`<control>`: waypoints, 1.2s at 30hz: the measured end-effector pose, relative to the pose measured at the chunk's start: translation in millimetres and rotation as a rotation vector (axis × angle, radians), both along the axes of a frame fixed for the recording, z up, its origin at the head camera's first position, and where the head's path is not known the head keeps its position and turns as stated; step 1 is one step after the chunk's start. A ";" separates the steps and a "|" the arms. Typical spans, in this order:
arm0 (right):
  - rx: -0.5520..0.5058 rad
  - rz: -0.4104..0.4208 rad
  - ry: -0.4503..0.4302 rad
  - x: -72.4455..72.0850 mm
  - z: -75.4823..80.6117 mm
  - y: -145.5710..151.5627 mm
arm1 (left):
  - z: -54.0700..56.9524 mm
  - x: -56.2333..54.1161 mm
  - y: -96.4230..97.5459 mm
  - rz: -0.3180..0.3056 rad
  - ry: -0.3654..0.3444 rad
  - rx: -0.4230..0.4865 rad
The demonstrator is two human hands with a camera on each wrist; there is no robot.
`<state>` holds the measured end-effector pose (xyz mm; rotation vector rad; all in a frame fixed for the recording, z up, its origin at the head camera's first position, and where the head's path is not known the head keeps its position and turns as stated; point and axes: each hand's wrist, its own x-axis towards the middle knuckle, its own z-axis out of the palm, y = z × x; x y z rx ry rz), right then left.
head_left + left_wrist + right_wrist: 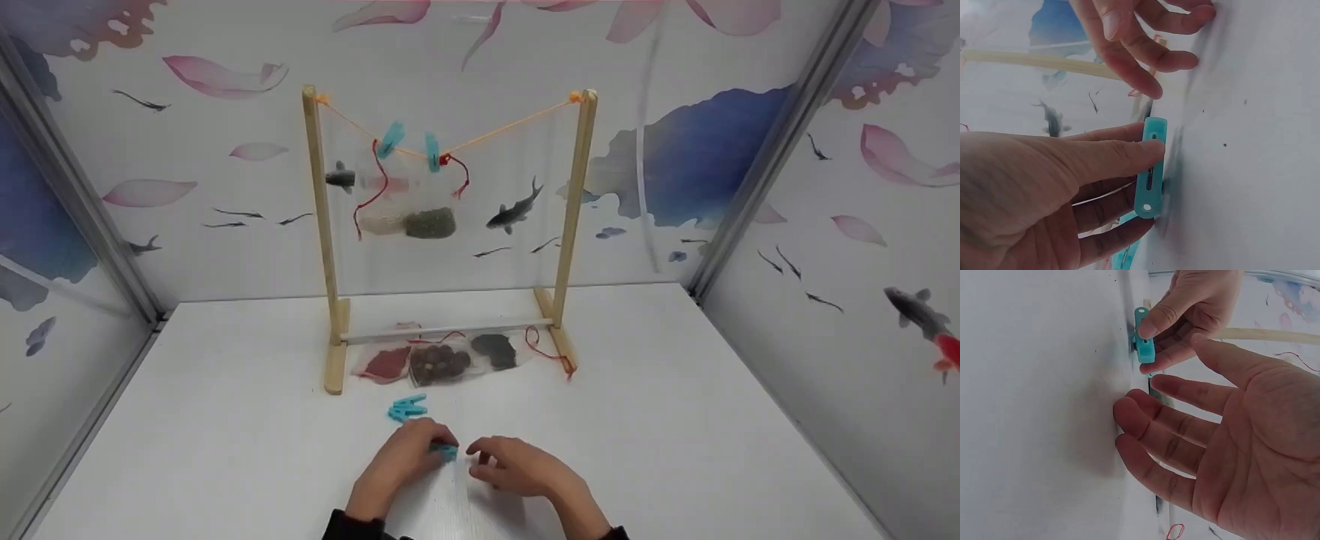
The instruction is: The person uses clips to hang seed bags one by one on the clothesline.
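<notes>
Between thumb and fingers, my left hand [405, 459] pinches a turquoise clothespin [1151, 169] low over the white table. Facing it from the right, my right hand [521, 466] has loosely bent, spread fingers with nothing in them; its fingertips are a short gap from the clothespin. More turquoise clothespins [407, 406] lie just beyond the left hand. Farther back, filled see-through pouches lie in a row: one reddish [386, 365], one with brown round pieces [441, 364] and one dark [495, 351]. Red cords trail from them.
A wooden frame [585, 187] stands behind, an orange string [510, 133] sagging between its posts. Two clothespins [433, 152] on the string hold pouches, one with dark green filling [430, 223]. A white bar [450, 330] joins the feet. Printed panels surround the table.
</notes>
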<state>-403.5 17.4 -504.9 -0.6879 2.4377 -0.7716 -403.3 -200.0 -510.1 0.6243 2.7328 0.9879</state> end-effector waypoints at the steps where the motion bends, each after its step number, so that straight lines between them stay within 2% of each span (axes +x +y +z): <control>1: -0.003 0.002 -0.003 0.3 -0.6 0.6 | 0.6 -0.3 0.0 0.003 0.001 0.006; 7: 0.003 -0.005 0.007 2.6 -0.5 -4.3 | 6.7 -1.5 -6.5 -0.001 0.007 0.115; 12: -0.001 -0.020 0.028 5.4 0.1 -5.5 | 10.7 1.0 -8.2 0.043 0.005 0.196; 19: -0.090 -0.048 0.083 4.7 1.5 -5.4 | 15.4 2.6 2.8 0.076 -0.011 0.354; 32: -0.313 -0.097 0.202 0.2 -2.0 -5.5 | 17.6 3.4 9.1 0.178 -0.142 0.710; 36: -0.376 -0.135 0.243 2.5 -3.6 -8.2 | 17.5 4.7 11.1 0.201 -0.219 0.802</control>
